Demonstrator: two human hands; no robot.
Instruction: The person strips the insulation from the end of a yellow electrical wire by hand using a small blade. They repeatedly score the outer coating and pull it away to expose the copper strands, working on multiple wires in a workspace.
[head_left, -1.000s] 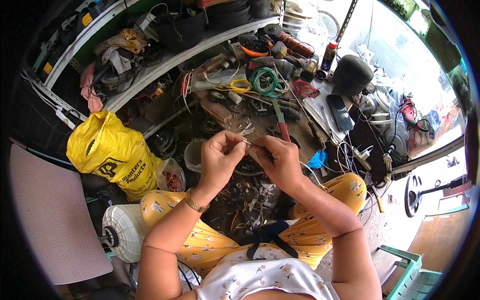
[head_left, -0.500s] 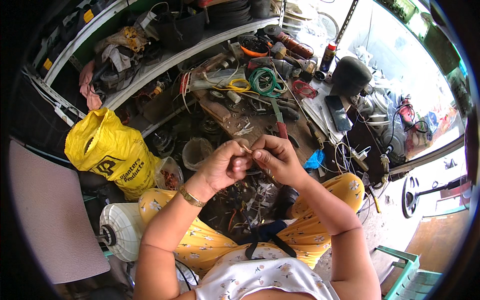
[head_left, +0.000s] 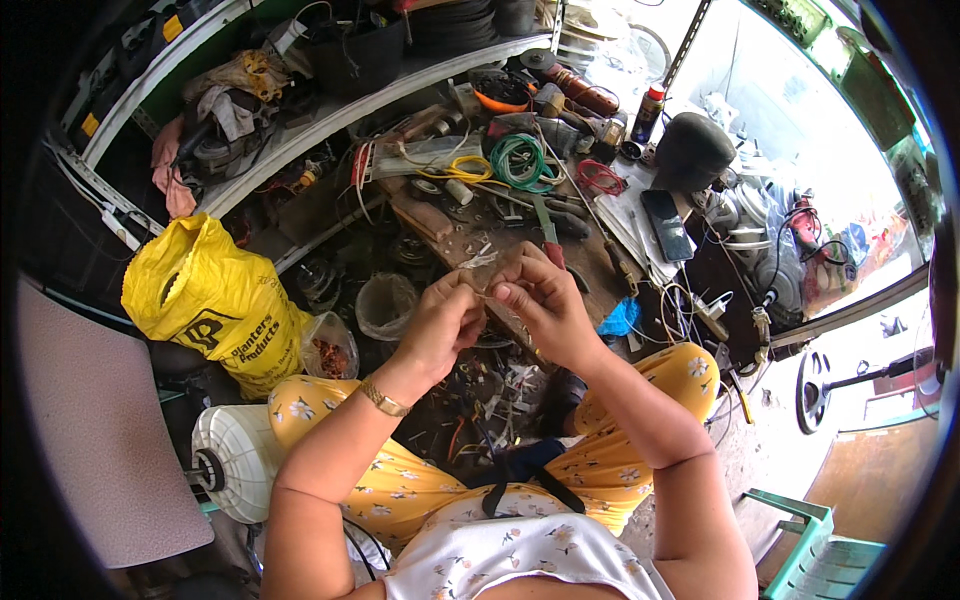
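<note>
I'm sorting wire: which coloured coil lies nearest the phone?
The red coil, rightmost of the three; the green coil, in the middle, and the yellow coil, leftmost, both lie farther from the phone.

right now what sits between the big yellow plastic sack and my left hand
In the head view, between the yellow plastic sack and your left hand lie a clear plastic bag of reddish-brown scraps and, nearer the hand, a translucent round tub.
</note>
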